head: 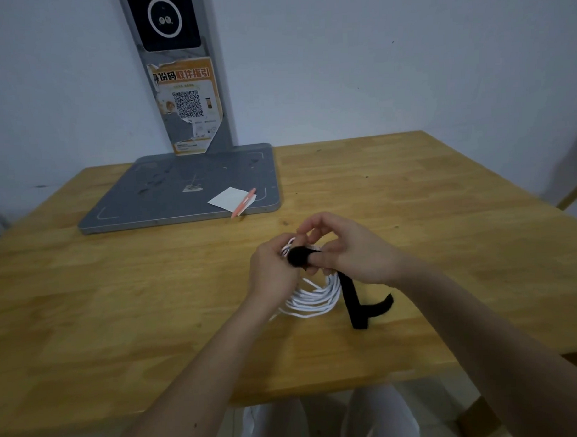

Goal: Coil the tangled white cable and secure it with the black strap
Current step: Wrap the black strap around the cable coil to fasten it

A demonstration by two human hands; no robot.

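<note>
Cable [311, 297] is already coiled and held up just above the table [410, 188], top of the loops bunched between both hands. Left hand [274, 272] grips the bundle, right hand [353, 252] pinches the strap [354, 301] where it wraps the top; its tail dangles down to the table. Both look light and floppy, so I'd say the loops will spring apart unless you keep hold right at the wrap.

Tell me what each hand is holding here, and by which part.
Left hand grips the white cable coil at its top, where the black strap wraps it. Right hand pinches the strap there; its tail hangs free.
</note>
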